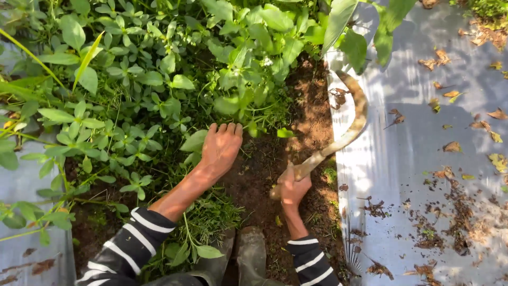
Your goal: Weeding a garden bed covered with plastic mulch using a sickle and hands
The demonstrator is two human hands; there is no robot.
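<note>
My right hand (294, 189) grips the wooden handle of a curved sickle (353, 115); its rusty blade arcs up and right over the edge of the silver plastic sheet. My left hand (221, 147) reaches into the low green weeds (143, 106), fingers curled down into the stems at the edge of the bare brown soil (264, 169). Both arms wear black sleeves with white stripes.
Silver plastic sheet (423, 148) covers the ground on the right, strewn with dry leaves and soil crumbs. Another strip of sheet (26, 185) lies at the left. Two dark rubber boots (248, 257) show at the bottom. Dense leafy plants fill the upper left.
</note>
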